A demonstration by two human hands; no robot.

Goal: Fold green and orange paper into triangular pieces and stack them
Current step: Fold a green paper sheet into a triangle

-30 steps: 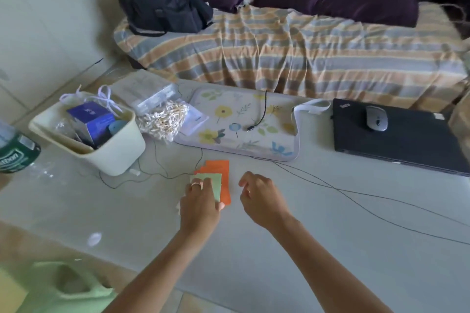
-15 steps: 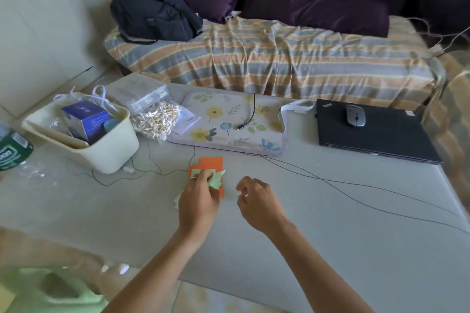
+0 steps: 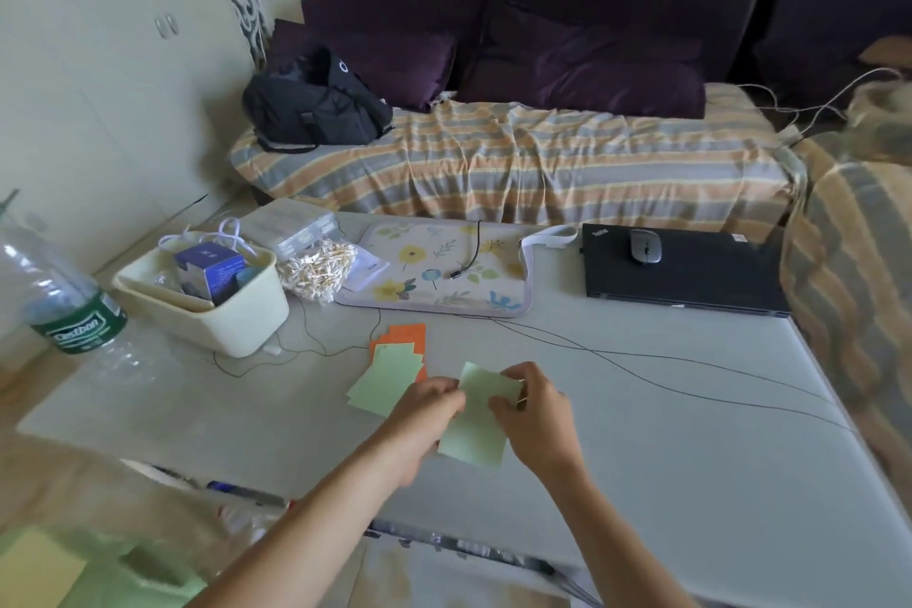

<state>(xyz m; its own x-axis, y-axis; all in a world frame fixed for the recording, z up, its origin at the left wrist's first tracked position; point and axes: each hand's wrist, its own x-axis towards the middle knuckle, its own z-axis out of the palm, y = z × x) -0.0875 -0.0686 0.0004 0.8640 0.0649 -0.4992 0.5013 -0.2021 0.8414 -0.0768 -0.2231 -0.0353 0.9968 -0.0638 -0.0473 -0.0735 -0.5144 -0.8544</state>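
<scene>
Cables (image 3: 592, 351) beside paper stack (image 3: 390, 373), bin (image 3: 237, 321), bottle (image 3: 74, 311) left

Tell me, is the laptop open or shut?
Shut: the black laptop lies flat on the table with a grey mouse resting on its lid.

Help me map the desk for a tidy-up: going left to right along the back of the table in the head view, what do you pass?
Water bottle → cream tub → bag of cotton swabs → floral pad → closed black laptop, with the mouse on it.
</scene>
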